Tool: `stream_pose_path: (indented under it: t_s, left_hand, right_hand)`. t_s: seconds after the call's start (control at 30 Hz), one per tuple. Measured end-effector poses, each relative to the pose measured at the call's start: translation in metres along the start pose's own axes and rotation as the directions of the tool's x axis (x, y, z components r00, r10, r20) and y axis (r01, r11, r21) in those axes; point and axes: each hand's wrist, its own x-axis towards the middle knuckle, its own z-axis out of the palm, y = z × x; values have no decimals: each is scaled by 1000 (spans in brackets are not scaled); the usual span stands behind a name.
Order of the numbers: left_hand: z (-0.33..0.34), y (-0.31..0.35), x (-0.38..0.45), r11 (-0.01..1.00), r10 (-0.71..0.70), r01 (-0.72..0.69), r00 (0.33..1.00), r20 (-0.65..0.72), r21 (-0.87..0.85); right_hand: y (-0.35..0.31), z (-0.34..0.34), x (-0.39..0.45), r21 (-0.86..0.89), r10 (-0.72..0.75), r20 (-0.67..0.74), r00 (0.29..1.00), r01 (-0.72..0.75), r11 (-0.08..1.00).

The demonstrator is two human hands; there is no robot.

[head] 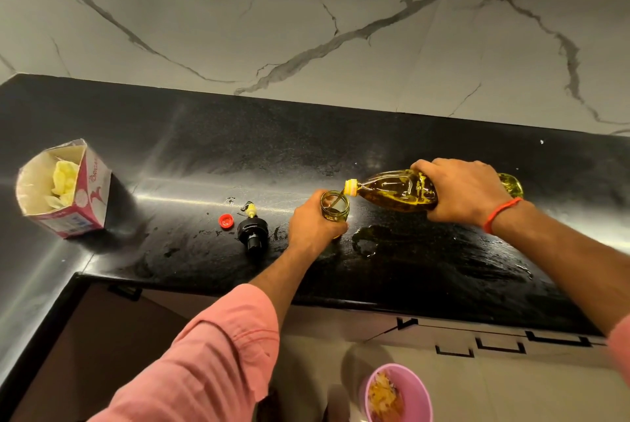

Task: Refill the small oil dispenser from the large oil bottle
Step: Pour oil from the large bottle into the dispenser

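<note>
You are mid-pour: your right hand [465, 191] grips the tilted large oil bottle [397, 190], its mouth over the small oil dispenser [335, 206], which your left hand [315, 222] steadies on the surface [238, 149]. The dispenser looks only partly filled; its pump top [252, 229] and the red cap [226, 220] lie nearby, not yet refitted.

The desk [238, 149] is glossy black with fine speckles. The wall [341, 12] is pale grey-white with dark grey veins. The bottle [395, 191] holds golden-yellow oil and has a yellow neck; the jar [335, 206] is clear with a greenish-yellow tint. A red cap [226, 220] lies near a black pump [252, 232] with a yellow tip. The carton [64, 188] is pink and white. The sleeve [204, 360] is salmon pink, the wrist thread [501, 213] orange-red, the bowl [417, 387] lilac.
</note>
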Motion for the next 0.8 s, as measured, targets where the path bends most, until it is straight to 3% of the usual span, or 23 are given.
stream_pose_path:
  t_s: [0.8]
  left_hand:
    - [1,-1,1,1000,-6,6,1000,-10,2]
  right_hand:
    - [-1,-2,-1,-57,-4,1,1000,4,998]
